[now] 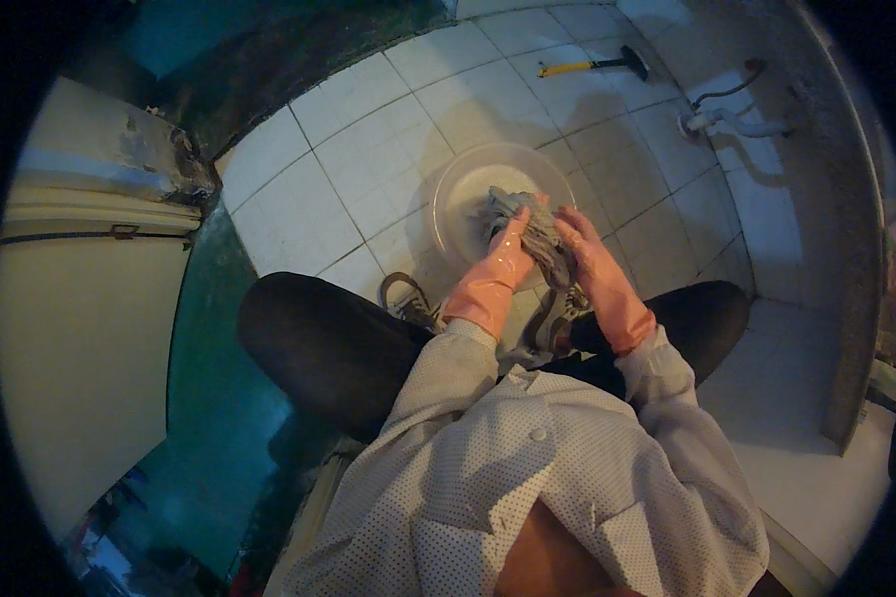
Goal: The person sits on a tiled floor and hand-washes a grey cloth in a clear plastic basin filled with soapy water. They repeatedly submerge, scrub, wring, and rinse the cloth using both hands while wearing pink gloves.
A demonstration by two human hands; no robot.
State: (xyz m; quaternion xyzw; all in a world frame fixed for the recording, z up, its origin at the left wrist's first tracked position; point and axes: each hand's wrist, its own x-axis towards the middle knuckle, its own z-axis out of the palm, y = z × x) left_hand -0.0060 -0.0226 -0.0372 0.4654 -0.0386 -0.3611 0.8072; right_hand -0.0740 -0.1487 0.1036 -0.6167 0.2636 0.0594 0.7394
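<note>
A bunched, wet-looking grey cloth is held between my hands, over a round translucent plastic basin. The basin stands on the tiled floor in front of my feet, with whitish, cloudy liquid in it. My left hand, in a shiny pink rubber glove, grips the cloth from the left with its thumb on top. On the other side, my right hand, gloved the same way, presses its fingers against the cloth. Part of the basin's near side is hidden behind my gloves and the cloth.
A brush-like tool with a yellow and black handle lies on the white tiles. At the right, a grey drain pipe runs to a floor fitting, beside a slab edge. A pale door panel stands left. My shoes flank the basin's near side.
</note>
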